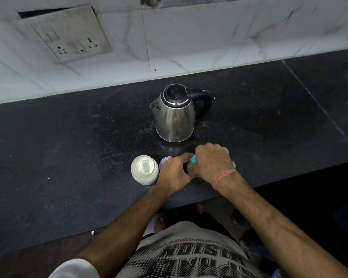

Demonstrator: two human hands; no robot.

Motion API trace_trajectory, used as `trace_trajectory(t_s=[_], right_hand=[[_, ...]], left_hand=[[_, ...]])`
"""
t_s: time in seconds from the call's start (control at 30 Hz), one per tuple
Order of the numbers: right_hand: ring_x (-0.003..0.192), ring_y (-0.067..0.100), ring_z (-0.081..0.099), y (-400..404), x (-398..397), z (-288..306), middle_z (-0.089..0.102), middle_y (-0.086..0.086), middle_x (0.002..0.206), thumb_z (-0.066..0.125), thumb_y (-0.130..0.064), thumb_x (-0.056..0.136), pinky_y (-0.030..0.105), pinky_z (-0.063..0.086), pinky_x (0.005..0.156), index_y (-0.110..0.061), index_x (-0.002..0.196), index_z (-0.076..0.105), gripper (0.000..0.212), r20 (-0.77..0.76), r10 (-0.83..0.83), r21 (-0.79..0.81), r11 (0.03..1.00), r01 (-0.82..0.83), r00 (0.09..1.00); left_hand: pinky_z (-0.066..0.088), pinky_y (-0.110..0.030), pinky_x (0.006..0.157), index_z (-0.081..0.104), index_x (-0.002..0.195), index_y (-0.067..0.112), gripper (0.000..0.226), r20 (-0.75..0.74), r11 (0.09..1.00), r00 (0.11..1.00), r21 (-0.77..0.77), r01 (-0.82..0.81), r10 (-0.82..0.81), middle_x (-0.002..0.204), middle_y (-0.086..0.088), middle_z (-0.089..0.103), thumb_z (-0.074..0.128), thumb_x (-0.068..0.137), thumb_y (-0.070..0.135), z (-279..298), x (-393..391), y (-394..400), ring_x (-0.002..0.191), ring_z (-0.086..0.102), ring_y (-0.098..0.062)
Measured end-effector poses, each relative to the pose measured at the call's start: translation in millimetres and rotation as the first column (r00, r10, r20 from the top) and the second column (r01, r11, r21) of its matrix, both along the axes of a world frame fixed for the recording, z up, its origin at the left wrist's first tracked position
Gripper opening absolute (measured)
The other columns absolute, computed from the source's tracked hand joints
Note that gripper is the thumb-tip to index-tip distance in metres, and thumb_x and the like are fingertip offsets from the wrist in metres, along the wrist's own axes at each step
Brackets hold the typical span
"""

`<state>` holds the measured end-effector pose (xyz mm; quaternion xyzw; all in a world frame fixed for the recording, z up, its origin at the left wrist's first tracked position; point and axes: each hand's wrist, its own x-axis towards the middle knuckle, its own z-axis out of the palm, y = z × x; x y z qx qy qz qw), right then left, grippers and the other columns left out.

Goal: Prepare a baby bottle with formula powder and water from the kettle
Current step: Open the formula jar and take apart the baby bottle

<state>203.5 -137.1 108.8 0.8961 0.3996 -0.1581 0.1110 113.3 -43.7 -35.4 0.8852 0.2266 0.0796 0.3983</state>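
You've got one view only, head cam, wide-angle, so nothing's shared w/ another view. It sits above the black counter [68, 147] and looks steeply down and fwd toward the tiled wall [189, 37] at the back. Edges bow from the lens. Your forearms run up from the bottom of frame; both hands sit just below centre, close to the cam. The kettle [175, 115] stands mid-frame, a bit farther off.
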Motion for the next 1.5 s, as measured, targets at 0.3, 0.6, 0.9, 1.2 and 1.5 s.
trace_trajectory(t_s=[0.3,0.6,0.9,1.2,1.5], right_hand=[[0.123,0.031,0.066,5,15,0,0.063,0.005,0.137,0.089,-0.033,0.087,0.05,0.059,0.102,-0.026,0.15,0.051,0.075,-0.29,0.026,0.147,0.989,0.018,0.957],[0.108,0.021,0.071,5,47,8,0.074,-0.004,0.116,0.087,-0.028,0.086,0.042,0.06,0.092,-0.031,0.11,0.077,0.027,-0.224,0.348,0.098,0.937,-0.335,0.91],[0.097,0.005,0.065,-38,89,2,0.068,-0.016,0.111,0.087,-0.015,0.081,0.032,0.055,0.083,-0.042,0.103,0.067,0.04,-0.449,0.12,0.399,0.914,0.079,0.885],[0.111,0.02,0.065,-82,58,-66,0.065,-0.005,0.118,0.09,-0.017,0.081,0.034,0.053,0.1,-0.033,0.114,0.07,0.042,-0.445,-0.247,0.337,0.845,0.416,0.861],[0.121,0.03,0.069,-80,21,-102,0.074,0.006,0.128,0.085,-0.016,0.086,0.036,0.054,0.103,-0.022,0.133,0.072,0.049,-0.299,-0.266,0.348,0.864,0.364,0.917]], left_hand=[[0.059,-0.037,0.091,0.077,0.13,0.033,0.058,-0.037,1.0,0.999,0.021,-0.019,0.019,0.114,0.01,0.085,0.069,0.079,0.059,0,4,3,0.106,0.079,-0.017],[0.058,-0.035,0.1,0.075,0.137,0.033,0.064,-0.131,0.999,0.991,-0.018,-0.033,0.03,0.122,0.012,0.084,0.099,0.081,0.052,13,8,6,0.115,0.077,-0.012],[0.055,-0.032,0.105,0.072,0.136,0.039,0.066,-0.113,0.989,0.992,-0.133,-0.064,0.049,0.124,0.023,0.081,0.103,0.078,0.04,11,8,1,0.119,0.073,-0.002],[0.037,-0.034,0.134,0.042,0.173,0.029,0.131,0.03,0.962,0.995,-0.26,-0.082,0.093,0.177,0.013,0.045,0.112,0.063,0.026,8,-2,-17,0.161,0.042,-0.004],[0.063,-0.026,0.075,0.023,0.174,0.056,0.141,0.145,0.957,0.979,-0.272,-0.101,0.145,0.183,0.021,0.025,0.108,0.068,0.016,59,-38,-31,0.072,0.066,-0.015]])
